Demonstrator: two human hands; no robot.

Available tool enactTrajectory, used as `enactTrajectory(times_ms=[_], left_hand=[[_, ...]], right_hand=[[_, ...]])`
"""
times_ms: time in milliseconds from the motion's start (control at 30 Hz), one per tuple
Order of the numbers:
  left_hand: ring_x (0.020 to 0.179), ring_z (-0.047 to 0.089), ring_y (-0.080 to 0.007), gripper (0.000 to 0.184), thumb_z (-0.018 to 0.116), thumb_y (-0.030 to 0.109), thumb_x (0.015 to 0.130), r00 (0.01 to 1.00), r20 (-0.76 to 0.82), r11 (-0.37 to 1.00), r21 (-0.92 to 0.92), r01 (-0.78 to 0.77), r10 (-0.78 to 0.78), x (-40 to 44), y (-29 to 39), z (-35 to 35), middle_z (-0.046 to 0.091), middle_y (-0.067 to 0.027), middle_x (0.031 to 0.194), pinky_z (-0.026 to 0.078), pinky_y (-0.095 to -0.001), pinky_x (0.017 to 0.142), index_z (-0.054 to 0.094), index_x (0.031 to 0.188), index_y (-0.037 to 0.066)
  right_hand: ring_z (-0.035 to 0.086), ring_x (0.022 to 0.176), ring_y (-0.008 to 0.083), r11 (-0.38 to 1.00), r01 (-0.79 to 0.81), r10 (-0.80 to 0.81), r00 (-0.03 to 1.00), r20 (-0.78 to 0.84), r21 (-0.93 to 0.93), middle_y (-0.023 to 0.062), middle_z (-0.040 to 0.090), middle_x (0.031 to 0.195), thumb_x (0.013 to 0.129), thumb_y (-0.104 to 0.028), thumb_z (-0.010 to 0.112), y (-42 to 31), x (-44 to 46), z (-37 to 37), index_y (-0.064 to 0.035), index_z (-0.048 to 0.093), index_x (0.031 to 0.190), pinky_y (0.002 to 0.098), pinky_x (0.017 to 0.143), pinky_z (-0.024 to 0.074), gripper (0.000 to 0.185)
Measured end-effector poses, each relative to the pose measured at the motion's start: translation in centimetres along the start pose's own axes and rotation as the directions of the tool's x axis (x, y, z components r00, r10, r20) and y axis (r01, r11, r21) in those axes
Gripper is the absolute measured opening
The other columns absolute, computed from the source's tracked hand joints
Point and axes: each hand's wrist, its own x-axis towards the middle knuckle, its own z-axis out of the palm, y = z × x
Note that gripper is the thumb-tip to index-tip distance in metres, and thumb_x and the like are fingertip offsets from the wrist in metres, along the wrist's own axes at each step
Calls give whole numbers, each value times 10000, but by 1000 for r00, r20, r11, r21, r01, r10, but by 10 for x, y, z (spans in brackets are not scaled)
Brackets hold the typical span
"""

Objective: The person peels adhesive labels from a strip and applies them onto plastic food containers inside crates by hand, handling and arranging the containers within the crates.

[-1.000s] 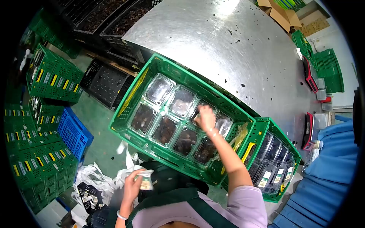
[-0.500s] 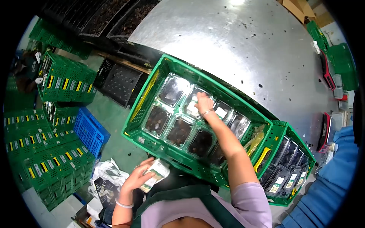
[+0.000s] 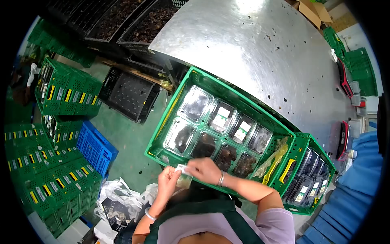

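Observation:
My left hand [image 3: 166, 186] holds a small stack of white-and-green labels [image 3: 184, 181] just outside the near rim of a green crate [image 3: 203, 74]. My right hand [image 3: 205, 171], slightly blurred, has its fingers closed at the stack's upper edge, pinching a label. Inside the crate sit two rows of clear plastic packs with dark contents. Labels lie on two packs of the far row, one on a middle pack [image 3: 221, 118] and one on the pack [image 3: 243, 131] to its right. The near-row packs, such as the dark one [image 3: 226, 157], show no label.
A second green crate [image 3: 296, 206] at right holds labelled packs. The steel table [image 3: 243, 53] with dark scraps lies beyond. Green crates [image 3: 53, 179] and a blue crate [image 3: 95, 142] are stacked left, near a black crate [image 3: 130, 95]. White plastic bags [image 3: 122, 195] lie below.
My right hand has drawn back from a far-row pack, which now shows a label, to the stack. My left hand and the labels have shifted right. The view has moved slightly.

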Motion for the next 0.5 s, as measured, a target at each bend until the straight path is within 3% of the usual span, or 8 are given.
enactTrajectory(times_ms=[100, 167, 233, 300, 367, 433, 467, 500], left_hand=[[668, 507, -102, 217, 506, 79, 849, 988, 142, 972, 220, -87, 56, 10, -10, -21, 560, -43, 723, 432, -272, 608, 493, 1059, 29], [755, 529, -137, 267, 470, 73, 851, 952, 249, 862, 505, 31, -179, 0, 18, -38, 573, -79, 804, 439, -291, 685, 472, 1115, 37], [879, 511, -145, 269, 459, 56, 850, 885, 352, 912, 378, 162, -303, -10, 24, -56, 546, -95, 989, 416, -269, 762, 479, 1115, 16], [913, 509, -150, 270, 489, 53, 849, 899, 436, 929, 346, -133, -34, -18, 6, -66, 549, -101, 1040, 414, -272, 780, 480, 1112, -7], [974, 496, -153, 301, 508, 58, 847, 878, 476, 851, 443, -284, 45, -16, 9, -75, 542, -114, 1088, 404, -270, 812, 471, 1137, -15], [1036, 484, -157, 335, 527, 62, 845, 837, 533, 739, 513, -437, 125, -17, 12, -79, 535, -127, 1136, 394, -268, 844, 462, 1162, -23], [1056, 480, -164, 351, 527, 51, 842, 898, 431, 928, 364, -83, -89, -20, 7, -80, 527, -136, 1159, 389, -266, 853, 458, 1180, -18], [1077, 476, -172, 370, 527, 39, 839, 859, 385, 941, 164, 296, -337, -19, 5, -76, 519, -144, 1182, 385, -264, 861, 454, 1197, -12]], right_hand=[[547, 678, 369, 996, -72, 85, 929, -359, 51, 185, 551, 755, 831, -225, 507, 41, 77, -25, -34, 520, 731, 439, 576, 426, 216], [557, 754, 373, 898, -263, 80, 886, -456, -352, 205, 533, 868, 796, -190, 570, 103, 132, -39, -14, 432, 941, 453, 624, 439, 266], [576, 776, 363, 772, -444, 256, 872, -417, -455, 184, 537, 929, 732, -241, 656, 148, 170, -36, -24, 436, 957, 443, 645, 465, 382], [589, 807, 348, 675, -535, 364, 841, -401, -508, 167, 525, 955, 640, -281, 736, 167, 177, -33, -41, 430, 989, 439, 654, 483, 523], [585, 740, 337, 591, -458, 122, 865, -487, -664, 161, 475, 982, 605, -261, 756, 160, 168, -35, -46, 421, 1041, 434, 611, 479, 591], [572, 694, 331, 764, -342, 67, 885, -461, -547, 161, 512, 895, 645, -249, 718, 117, 139, -32, -22, 461, 1032, 418, 600, 474, 517], [578, 712, 315, 839, -340, 184, 912, -367, -424, 148, 555, 812, 692, -243, 667, 102, 117, -21, -33, 543, 954, 395, 612, 476, 358], [593, 738, 284, 952, -259, 207, 937, -280, -162, 128, 591, 763, 718, -254, 645, 64, 88, -15, -55, 594, 858, 379, 625, 478, 249]])
